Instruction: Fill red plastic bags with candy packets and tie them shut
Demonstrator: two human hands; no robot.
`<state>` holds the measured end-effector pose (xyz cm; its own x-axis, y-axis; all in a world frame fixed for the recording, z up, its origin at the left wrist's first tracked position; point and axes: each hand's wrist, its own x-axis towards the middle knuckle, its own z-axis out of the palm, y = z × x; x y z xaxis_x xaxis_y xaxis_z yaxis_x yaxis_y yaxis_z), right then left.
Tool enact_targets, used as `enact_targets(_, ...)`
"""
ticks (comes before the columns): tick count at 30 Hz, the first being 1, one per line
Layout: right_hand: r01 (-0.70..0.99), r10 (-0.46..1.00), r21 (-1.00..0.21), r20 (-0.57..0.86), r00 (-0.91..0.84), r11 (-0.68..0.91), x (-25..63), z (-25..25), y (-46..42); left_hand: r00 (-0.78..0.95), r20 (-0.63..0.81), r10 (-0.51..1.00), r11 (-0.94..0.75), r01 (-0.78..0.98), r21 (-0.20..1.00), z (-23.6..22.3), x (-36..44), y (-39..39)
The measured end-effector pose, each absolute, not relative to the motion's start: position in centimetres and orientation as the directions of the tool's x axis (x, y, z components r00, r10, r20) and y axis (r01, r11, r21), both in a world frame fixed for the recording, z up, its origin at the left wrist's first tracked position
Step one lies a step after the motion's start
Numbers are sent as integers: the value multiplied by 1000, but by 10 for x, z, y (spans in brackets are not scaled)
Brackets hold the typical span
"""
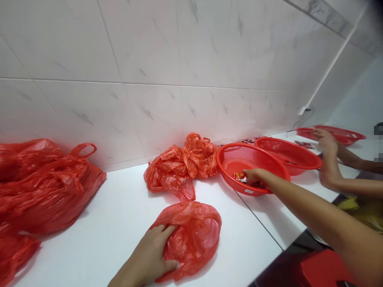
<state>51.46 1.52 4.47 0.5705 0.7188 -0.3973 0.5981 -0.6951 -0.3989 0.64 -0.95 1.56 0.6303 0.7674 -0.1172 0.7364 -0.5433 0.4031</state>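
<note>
Small shiny sweet packets (240, 177) lie in a bunch on the floor of the red mesh basket (236, 148), near its left side. The right hand (254, 175) is in the basket, just beside them. Its fingers are close together and point left, along the long line of the arm, so the packets lie right in front of the fingertips. Can't tell if it has hold of any. The bunch has no clear long axis. R hand is much nearer to the packets than L hand. The left hand (143, 255) is down on the bench side, on a bunched red plastic bag (194, 239), w/ fingers on top and thumb low, so it looks clamped on the bag. That bag is a round lump, w/ no clear long axis, and lies on the white bench (119, 247). Up from it, a crumpled red bag (182, 167) sits by the basket, and a big pile of red bags (44, 187) lies far left. To the right are a 2nd red basket (290, 155), a 3rd red basket (335, 133), and a co-worker's hand (323, 143).
</note>
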Motion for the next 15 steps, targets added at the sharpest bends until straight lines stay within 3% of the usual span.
enact_targets(3,644,650,-256,-572,500,-721,523,41,11,630,-131,765,-538,738,407,19,8,-11)
enact_targets(6,683,617,-203,-652,440,-702,527,39,10,636,-143,759,-541,737,407,21,10,-11)
enact_targets(11,684,625,-243,-678,387,-688,526,45,13,630,-189,753,-524,748,407,23,11,-10)
enact_targets(15,628,704,-385,-589,396,-676,526,61,6,627,-199,753,-515,751,414,23,10,-9)
